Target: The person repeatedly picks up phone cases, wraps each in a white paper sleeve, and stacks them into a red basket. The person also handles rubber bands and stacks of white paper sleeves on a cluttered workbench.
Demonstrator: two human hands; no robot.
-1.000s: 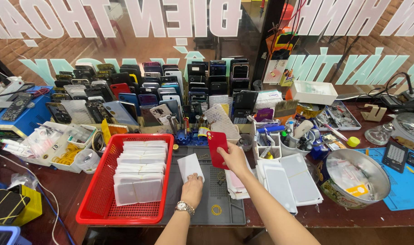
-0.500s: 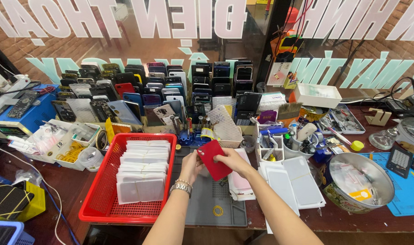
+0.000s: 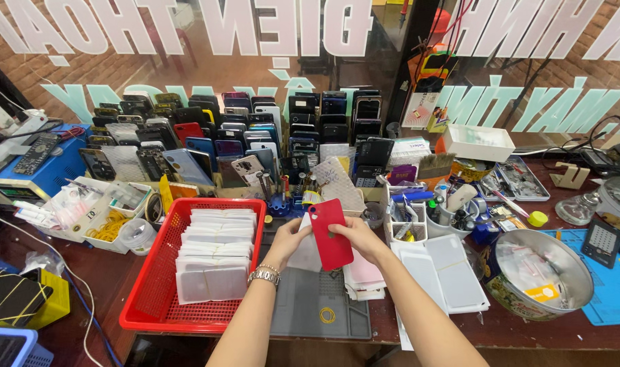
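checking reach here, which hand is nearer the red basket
Left. The left hand is just right of the red basket, close to its rim, gripping the red phone back cover. The right hand holds the cover's far side, farther away.

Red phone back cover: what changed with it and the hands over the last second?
The left hand rose off the grey mat, bringing up a white sleeve, and joined the right hand; the red phone back cover is now held between both. The red basket of white packets and the steel bowl stayed put.
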